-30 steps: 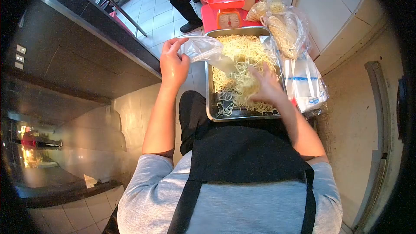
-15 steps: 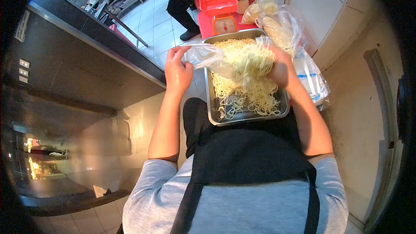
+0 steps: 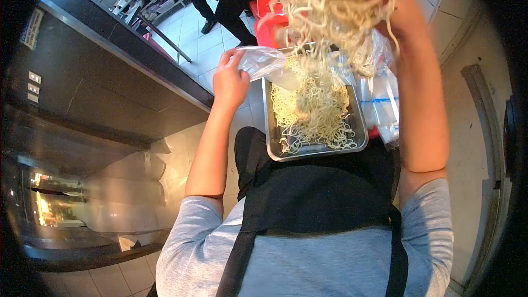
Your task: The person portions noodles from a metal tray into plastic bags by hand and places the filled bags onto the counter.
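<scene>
Head view: right hand is up high, gripping a big tangle of noodles; strands dangle over the metal tray, blurred where they near the pile, can't tell if they join it; left hand pinches one end of a clear plastic bag, other end reaching over the tray's left side; loose noodles cover most of the tray, bare metal at the near edge; blue-striped plastic pack just right of the tray; red tabletop behind, partly hidden; black-trousered legs of another person on the tiled floor beyond.
</scene>
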`<state>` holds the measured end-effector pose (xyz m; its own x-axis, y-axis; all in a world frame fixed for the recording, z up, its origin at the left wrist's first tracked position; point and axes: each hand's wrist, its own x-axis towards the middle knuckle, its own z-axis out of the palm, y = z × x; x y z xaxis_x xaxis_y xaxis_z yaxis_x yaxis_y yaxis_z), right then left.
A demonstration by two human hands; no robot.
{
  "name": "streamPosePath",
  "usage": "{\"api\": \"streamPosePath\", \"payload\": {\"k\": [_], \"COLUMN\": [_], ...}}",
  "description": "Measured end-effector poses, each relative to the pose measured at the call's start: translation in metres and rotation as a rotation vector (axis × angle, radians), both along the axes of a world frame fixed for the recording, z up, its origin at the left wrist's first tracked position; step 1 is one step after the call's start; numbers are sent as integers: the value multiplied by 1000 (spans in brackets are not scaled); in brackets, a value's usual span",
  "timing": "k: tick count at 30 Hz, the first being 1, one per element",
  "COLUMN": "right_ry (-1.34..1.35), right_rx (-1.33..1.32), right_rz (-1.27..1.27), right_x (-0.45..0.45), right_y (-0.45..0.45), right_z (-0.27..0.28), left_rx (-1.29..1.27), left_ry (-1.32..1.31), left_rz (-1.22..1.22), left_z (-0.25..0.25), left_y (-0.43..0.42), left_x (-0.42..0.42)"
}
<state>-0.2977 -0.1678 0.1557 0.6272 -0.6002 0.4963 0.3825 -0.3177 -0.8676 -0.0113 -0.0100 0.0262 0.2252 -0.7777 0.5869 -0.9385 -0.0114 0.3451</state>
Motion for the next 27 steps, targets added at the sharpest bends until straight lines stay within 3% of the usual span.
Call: {"api": "streamPosePath", "payload": {"k": [3, 5, 6, 8, 9, 10, 13, 14, 17, 20, 24, 27], "right_ry": [101, 214, 279, 429, 264, 761, 1069, 1121, 1055, 1235, 1256, 1099], "right_rx": [88, -10, -190, 267, 606, -117, -412, -280, -385, -393, -479, -336], "right_rz": [-161, -56, 43, 186, 390, 83, -636, -583, -660, -564, -540, -552], "right_x": [16, 29, 32, 31, 33, 26, 23, 20, 16, 27, 35, 25], "right_y": [50, 31, 16, 33, 19, 40, 69, 76, 108, 145, 122, 78], "right_z": [-27, -97, -135, -184, -243, -217, -248, -240, -240, -211, -246, -279], "left_rx": [17, 42, 41, 41, 41, 41, 18, 39, 91, 104, 122, 86], "left_ry": [-84, -74, -50, -23, -22, -22, -77, -48, 4, -7, 9, -5], "left_rz": [-26, -10, -9, -14, -18, -21, -21, -16, -14, -31, -57, -40], "left_z": [-3, 5, 8, 8, 8, 8, -3, -5, -12, -20, -20, -17], "left_y": [-17, -21, -24, -26, -27, -27, -25, -23, -20, -23, -23, -21], "left_x": [-7, -16, -18, -22, -23, -24, -22, -21, -19, -22, -35, -36]}}
